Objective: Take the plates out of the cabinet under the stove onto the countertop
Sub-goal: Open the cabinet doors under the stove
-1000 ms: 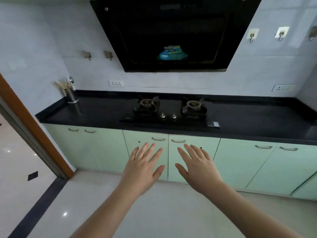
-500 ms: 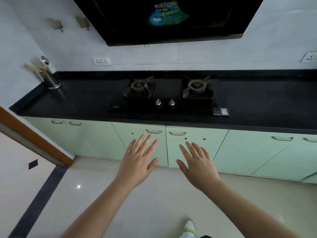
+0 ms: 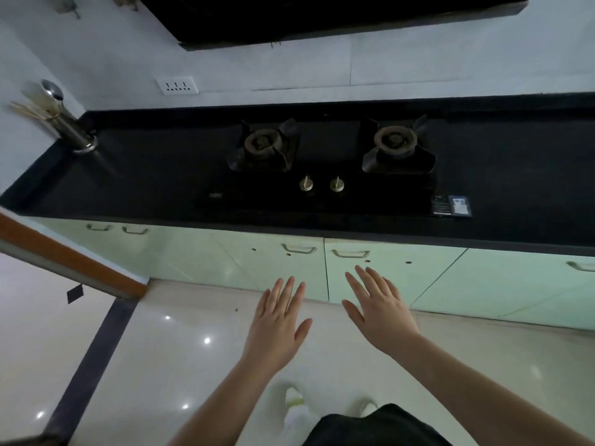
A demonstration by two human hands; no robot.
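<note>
A black two-burner gas stove [image 3: 325, 162] is set into the black countertop [image 3: 145, 185]. Under it are two pale green cabinet doors, the left door [image 3: 257, 268] and the right door [image 3: 386, 275], both closed, each with a metal handle near the top. No plates are visible. My left hand [image 3: 277, 323] is stretched out with straight fingers in front of the left door, a little below its handle [image 3: 299, 249]. My right hand [image 3: 376, 310] is spread flat in front of the right door, below its handle [image 3: 351, 253]. Neither hand touches anything.
A metal utensil holder [image 3: 67, 127] with chopsticks and a ladle stands at the counter's far left. A black range hood [image 3: 322, 17] hangs above the stove. More green doors run left and right. A wooden door frame [image 3: 64, 259] is at the left. My shoes [image 3: 296, 400] stand on the glossy floor.
The view has come closer to the counter and tilted down, so the stove and doors look larger. Both hands stay open and have neared the two doors under the stove.
</note>
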